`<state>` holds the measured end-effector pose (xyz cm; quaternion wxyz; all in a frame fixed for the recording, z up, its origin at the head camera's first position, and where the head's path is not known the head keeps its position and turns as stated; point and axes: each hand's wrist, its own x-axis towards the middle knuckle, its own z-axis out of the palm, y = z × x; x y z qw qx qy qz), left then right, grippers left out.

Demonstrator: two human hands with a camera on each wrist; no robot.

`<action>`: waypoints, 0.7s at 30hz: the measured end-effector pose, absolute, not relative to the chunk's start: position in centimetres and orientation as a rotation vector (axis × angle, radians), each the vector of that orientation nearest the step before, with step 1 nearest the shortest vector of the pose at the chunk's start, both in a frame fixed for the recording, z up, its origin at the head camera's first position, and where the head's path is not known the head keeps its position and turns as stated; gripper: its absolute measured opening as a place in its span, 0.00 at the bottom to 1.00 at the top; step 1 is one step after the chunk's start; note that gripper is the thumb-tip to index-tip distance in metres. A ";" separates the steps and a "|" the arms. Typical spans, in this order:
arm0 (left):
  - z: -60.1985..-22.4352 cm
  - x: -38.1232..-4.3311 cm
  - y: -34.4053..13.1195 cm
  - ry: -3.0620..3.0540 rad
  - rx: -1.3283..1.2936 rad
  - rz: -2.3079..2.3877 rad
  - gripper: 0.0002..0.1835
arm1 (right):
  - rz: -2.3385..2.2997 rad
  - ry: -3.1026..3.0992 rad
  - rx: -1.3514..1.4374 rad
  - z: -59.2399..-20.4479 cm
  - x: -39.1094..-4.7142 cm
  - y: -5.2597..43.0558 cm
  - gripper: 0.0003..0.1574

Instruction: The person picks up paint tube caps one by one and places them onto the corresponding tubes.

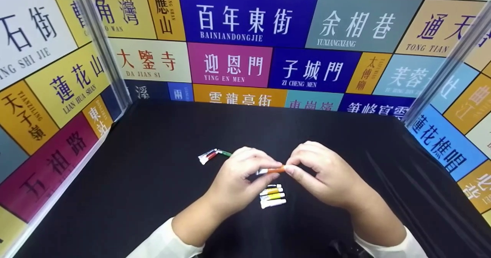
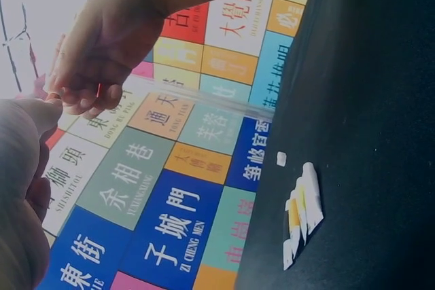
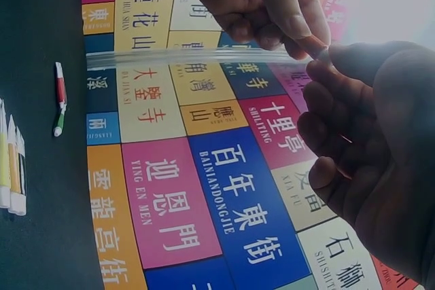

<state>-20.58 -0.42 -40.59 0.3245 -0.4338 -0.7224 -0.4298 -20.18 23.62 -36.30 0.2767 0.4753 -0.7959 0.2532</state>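
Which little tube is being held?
The orange tube, pinched by the left hand and right hand. It's the only orange one; the other tubes lie on the black surface.

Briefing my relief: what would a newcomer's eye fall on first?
Probably the wall of bright lettered panels behind the black table. Next, the left hand and right hand pinching an orange tube above it. Then the row of tubes below the hands in the head view, with a red tube and green tube farther left.

Seven small tubes (image 1: 274,170), one white bit (image 2: 281,159)
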 end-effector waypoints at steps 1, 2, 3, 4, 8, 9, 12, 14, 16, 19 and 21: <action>-40.6 -20.6 -0.4 -1.890 -1.137 -1.126 0.09 | 0.678 -2.138 1.278 -36.3 -20.2 23.6 0.09; -40.7 -20.6 -0.4 -1.886 -1.135 -1.126 0.09 | 0.677 -2.139 1.277 -36.3 -20.2 23.7 0.09; -40.8 -20.7 -0.4 -1.882 -1.132 -1.124 0.10 | 0.677 -2.140 1.273 -36.3 -20.3 23.7 0.09; -40.8 -20.7 -0.4 -1.880 -1.128 -1.121 0.10 | 0.676 -2.141 1.267 -36.3 -20.3 23.7 0.09; -41.1 -20.9 -0.4 -1.916 -1.076 -1.104 0.11 | 0.676 -2.162 1.205 -36.4 -20.4 23.8 0.08; -41.2 -21.0 -0.4 -1.928 -1.057 -1.099 0.11 | 0.676 -2.168 1.183 -36.4 -20.4 23.8 0.07; -41.3 -21.1 -0.5 -1.962 -1.001 -1.090 0.12 | 0.674 -2.185 1.130 -36.5 -20.4 23.9 0.06; -41.4 -21.2 -0.5 -1.969 -0.978 -1.087 0.12 | 0.671 -2.196 1.107 -36.5 -20.5 24.0 0.05; -41.5 -21.3 -0.6 -1.977 -0.965 -1.082 0.12 | 0.668 -2.211 1.090 -36.5 -20.5 24.1 0.05; -41.6 -21.3 -0.5 -1.994 -0.957 -1.075 0.12 | 0.670 -2.238 1.071 -36.6 -20.6 24.2 0.04; -41.7 -21.4 -0.6 -2.004 -0.957 -1.066 0.12 | 0.673 -2.257 1.060 -36.7 -20.8 24.3 0.04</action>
